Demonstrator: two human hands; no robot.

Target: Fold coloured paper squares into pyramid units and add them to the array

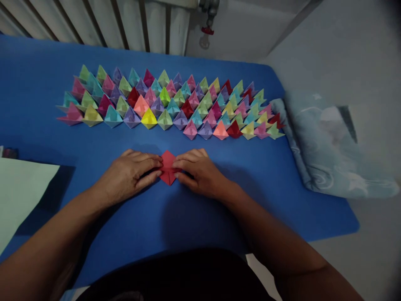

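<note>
A small red piece of folded paper [169, 163] lies between my hands, low over the blue table. Its visible part is diamond-shaped, with a horizontal fold across the middle and a crease down the lower half. My left hand [131, 171] pinches its left corner between thumb and fingers. On the opposite side, my right hand [199, 171] grips the right corner the same way. Both side corners are hidden under the fingertips. Beyond my hands stand several rows of folded paper boats [164, 119] in many colours, packed close together.
A blue table [119, 234] spreads under everything. At the left edge lies a pale green sheet [25, 188], with a small dark object behind it. A folded light-blue cloth [332, 150] rests at the right. Behind the table are a white radiator [131, 25] and a red-handled valve [207, 31].
</note>
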